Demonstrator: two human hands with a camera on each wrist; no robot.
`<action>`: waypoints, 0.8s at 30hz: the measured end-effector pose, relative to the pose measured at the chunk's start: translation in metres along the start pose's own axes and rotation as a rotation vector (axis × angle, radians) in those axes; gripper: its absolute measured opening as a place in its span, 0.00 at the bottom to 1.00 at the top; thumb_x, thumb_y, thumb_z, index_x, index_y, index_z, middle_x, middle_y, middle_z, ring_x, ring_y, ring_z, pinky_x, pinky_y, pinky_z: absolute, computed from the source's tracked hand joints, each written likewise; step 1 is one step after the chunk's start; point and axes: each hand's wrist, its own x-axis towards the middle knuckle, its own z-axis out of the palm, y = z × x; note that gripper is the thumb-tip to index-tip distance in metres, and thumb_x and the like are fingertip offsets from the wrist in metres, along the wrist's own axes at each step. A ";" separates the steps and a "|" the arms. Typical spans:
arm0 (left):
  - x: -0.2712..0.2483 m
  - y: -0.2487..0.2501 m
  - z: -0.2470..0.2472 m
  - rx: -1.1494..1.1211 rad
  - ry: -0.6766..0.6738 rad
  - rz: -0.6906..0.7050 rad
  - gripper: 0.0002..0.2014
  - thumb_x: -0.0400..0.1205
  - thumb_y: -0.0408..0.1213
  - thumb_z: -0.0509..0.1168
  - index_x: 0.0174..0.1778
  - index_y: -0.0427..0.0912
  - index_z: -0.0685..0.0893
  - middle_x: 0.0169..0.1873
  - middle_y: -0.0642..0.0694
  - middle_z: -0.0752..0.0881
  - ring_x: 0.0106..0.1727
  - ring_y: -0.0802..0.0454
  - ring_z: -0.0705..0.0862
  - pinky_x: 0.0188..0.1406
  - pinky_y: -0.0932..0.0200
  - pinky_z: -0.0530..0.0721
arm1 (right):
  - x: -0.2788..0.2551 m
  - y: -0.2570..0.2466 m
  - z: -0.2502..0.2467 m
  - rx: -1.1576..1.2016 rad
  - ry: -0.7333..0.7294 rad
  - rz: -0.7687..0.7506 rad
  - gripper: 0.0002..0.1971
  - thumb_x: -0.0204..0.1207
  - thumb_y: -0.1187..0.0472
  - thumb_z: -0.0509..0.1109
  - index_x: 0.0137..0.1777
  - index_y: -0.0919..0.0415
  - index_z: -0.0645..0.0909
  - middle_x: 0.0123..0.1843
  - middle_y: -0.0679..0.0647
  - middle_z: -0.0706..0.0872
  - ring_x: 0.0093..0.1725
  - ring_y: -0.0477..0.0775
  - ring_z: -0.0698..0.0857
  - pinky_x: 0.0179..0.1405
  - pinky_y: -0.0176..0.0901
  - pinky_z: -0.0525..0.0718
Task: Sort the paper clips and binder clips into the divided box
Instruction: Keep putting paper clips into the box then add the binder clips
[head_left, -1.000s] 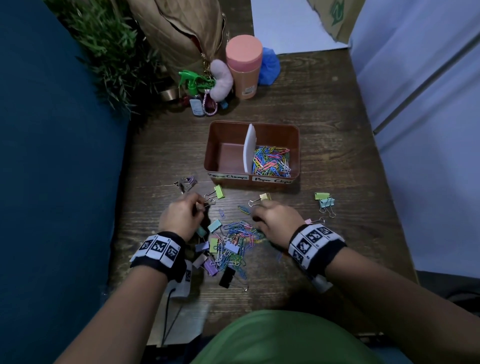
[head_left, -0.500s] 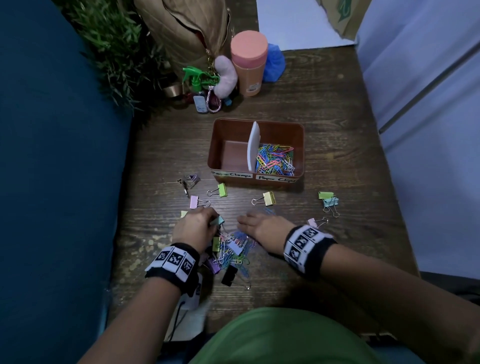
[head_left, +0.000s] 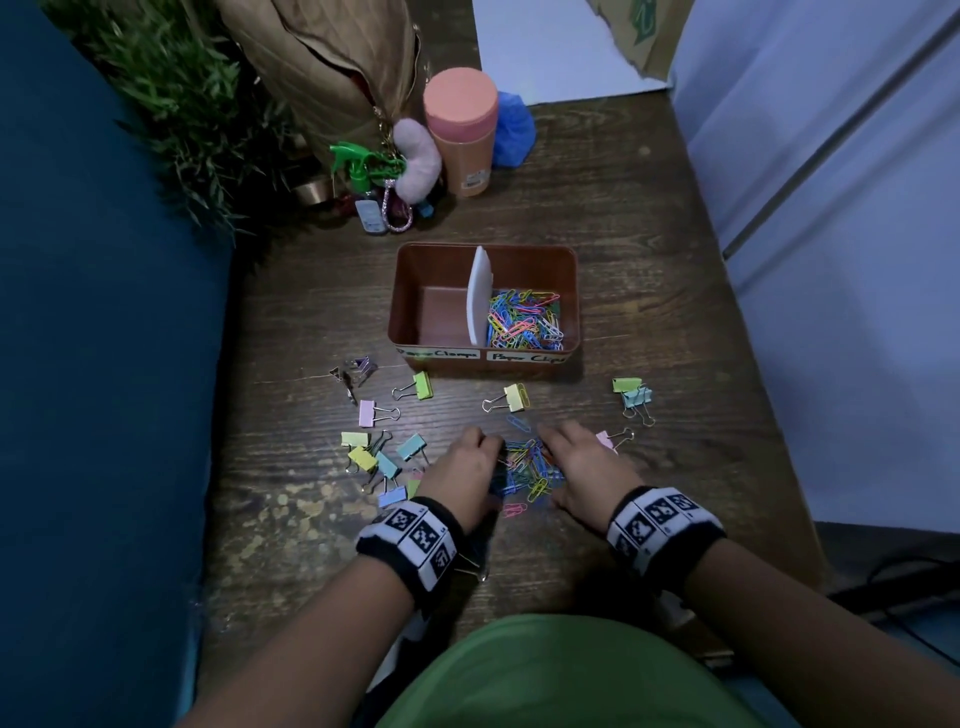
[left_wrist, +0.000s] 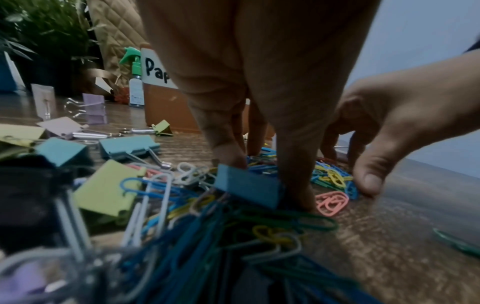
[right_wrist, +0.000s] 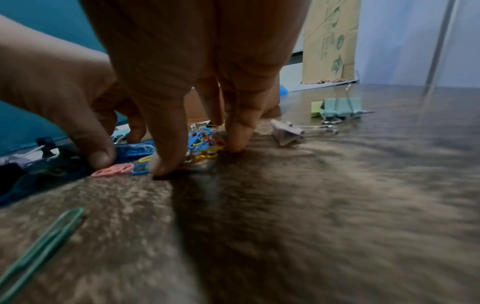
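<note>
Paper clips (head_left: 525, 465) — thin, multicoloured, heaped loosely

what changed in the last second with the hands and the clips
Both hands drew back toward the person and closed in on each other: the left hand and right hand now rake the loose paper clips into a tight heap between them, fingertips on the table. The binder clips are left spread out at the left. The divided box and its contents are unchanged.
</note>
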 end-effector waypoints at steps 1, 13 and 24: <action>0.002 0.000 0.000 -0.016 0.004 -0.001 0.33 0.72 0.37 0.74 0.72 0.45 0.69 0.63 0.42 0.72 0.60 0.40 0.81 0.54 0.44 0.83 | 0.006 -0.004 0.001 0.005 0.009 0.001 0.41 0.62 0.66 0.78 0.76 0.59 0.64 0.70 0.59 0.72 0.69 0.61 0.72 0.67 0.49 0.74; 0.007 0.010 -0.006 -0.084 0.094 0.032 0.15 0.80 0.37 0.63 0.63 0.44 0.81 0.54 0.40 0.82 0.53 0.38 0.84 0.50 0.50 0.80 | 0.017 -0.011 -0.002 0.084 0.070 0.009 0.13 0.69 0.73 0.64 0.51 0.62 0.82 0.52 0.63 0.82 0.53 0.65 0.82 0.49 0.50 0.78; 0.002 -0.006 -0.014 -0.295 0.194 -0.025 0.14 0.77 0.31 0.65 0.58 0.42 0.86 0.53 0.39 0.88 0.55 0.41 0.85 0.56 0.54 0.81 | 0.016 -0.011 -0.060 0.620 0.209 0.267 0.07 0.66 0.71 0.77 0.37 0.59 0.88 0.34 0.57 0.88 0.32 0.49 0.83 0.35 0.33 0.80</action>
